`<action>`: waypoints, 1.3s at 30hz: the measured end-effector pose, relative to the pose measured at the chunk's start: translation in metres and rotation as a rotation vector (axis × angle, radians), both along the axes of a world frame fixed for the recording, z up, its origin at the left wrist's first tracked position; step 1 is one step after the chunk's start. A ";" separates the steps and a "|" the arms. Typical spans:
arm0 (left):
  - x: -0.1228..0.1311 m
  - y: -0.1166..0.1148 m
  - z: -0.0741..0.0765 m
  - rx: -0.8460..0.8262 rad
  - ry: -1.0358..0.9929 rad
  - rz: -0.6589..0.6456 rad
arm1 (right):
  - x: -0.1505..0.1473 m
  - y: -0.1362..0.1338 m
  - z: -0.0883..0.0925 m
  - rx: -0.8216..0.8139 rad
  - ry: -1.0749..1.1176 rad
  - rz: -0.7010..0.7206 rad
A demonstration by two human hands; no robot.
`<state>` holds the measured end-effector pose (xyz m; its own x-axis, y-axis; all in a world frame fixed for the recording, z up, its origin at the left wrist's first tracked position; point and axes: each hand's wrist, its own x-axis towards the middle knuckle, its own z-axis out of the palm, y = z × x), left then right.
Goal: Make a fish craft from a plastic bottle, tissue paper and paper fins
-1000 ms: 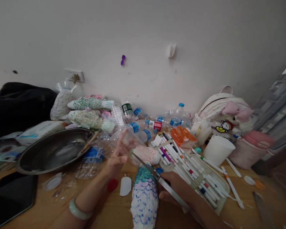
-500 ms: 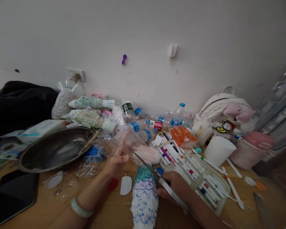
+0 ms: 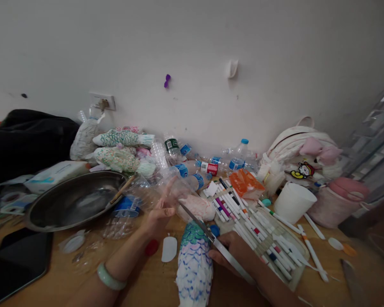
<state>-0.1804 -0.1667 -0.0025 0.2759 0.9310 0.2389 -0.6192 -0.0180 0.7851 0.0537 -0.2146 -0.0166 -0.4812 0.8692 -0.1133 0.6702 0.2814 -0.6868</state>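
My left hand point(image 3: 159, 215) is closed on a clear plastic bottle piece point(image 3: 176, 189) lifted above the wooden table. My right hand point(image 3: 235, 251) grips scissors point(image 3: 208, 233), whose blades point up and left and meet that plastic piece. Just below and between my hands lies a bottle wrapped in paper point(image 3: 193, 266) drawn with blue, pink and teal scales. A pink scaled bottle point(image 3: 200, 207) lies behind the blades. A pale green bangle point(image 3: 110, 277) is on my left wrist.
A metal pan point(image 3: 72, 200) sits left, with a dark tablet point(image 3: 14, 262) at the front left. Several markers point(image 3: 259, 230) lie on a tray at right, beside a white cup point(image 3: 292, 200) and a backpack point(image 3: 302, 151). Empty bottles point(image 3: 208, 166) and decorated bottles point(image 3: 120, 149) crowd the wall.
My left fingers have closed further around the plastic piece. The scissors and my right hand have shifted slightly up and to the right; the view has barely moved.
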 end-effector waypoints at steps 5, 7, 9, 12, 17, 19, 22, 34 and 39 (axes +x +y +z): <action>0.000 -0.002 0.005 -0.016 0.029 0.004 | -0.001 -0.001 0.000 -0.015 0.034 -0.001; -0.001 -0.002 0.006 -0.014 0.037 0.000 | -0.002 -0.001 0.002 -0.018 0.048 0.010; -0.001 -0.003 0.006 -0.005 0.047 -0.011 | -0.003 -0.001 0.003 -0.010 0.052 0.007; 0.000 -0.002 0.005 0.019 0.045 -0.019 | -0.003 -0.001 0.003 -0.015 0.038 -0.009; 0.003 0.001 0.002 0.031 0.059 0.013 | -0.002 0.001 -0.002 0.003 0.008 -0.004; 0.004 0.002 0.000 0.029 0.070 0.036 | -0.001 0.002 -0.003 0.006 -0.001 -0.004; 0.004 0.002 0.000 0.024 0.070 0.053 | -0.001 0.003 -0.006 0.002 0.032 0.020; 0.012 -0.008 0.010 0.028 0.117 0.140 | 0.000 0.002 -0.001 0.043 0.219 0.065; 0.019 -0.012 0.013 0.065 0.201 0.094 | -0.001 0.000 0.005 0.025 0.276 0.114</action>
<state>-0.1619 -0.1790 0.0102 0.2368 0.9393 0.2483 -0.4435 -0.1229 0.8878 0.0523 -0.2143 -0.0117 -0.5852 0.8089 0.0558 0.4222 0.3627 -0.8307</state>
